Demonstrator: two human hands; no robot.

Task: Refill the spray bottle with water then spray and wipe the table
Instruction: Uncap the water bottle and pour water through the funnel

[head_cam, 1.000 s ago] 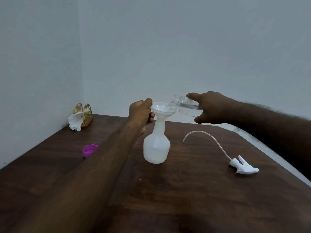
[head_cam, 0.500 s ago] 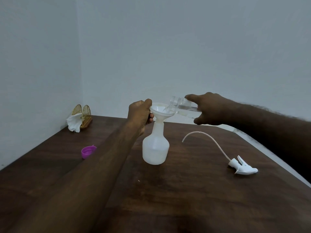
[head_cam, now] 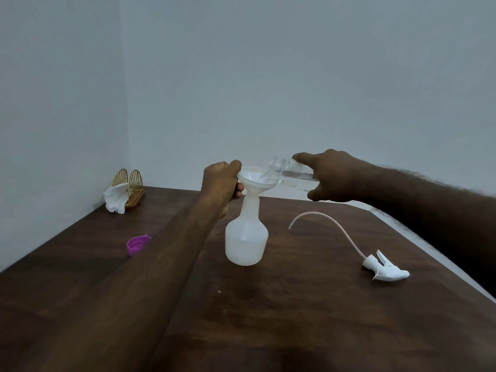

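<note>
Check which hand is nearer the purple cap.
Left. The left hand grips the funnel, with the purple cap lying on that side. The right hand, tilting the clear bottle, is beyond the funnel.

White spray bottle (head_cam: 246,237) upright mid-table, funnel (head_cam: 255,179) in neck; trigger head (head_cam: 386,269) lying right.

Plain room in a home: dark wooden table (head_cam: 295,318) in a bare-walled corner, gold napkin holder (head_cam: 131,183).
</note>
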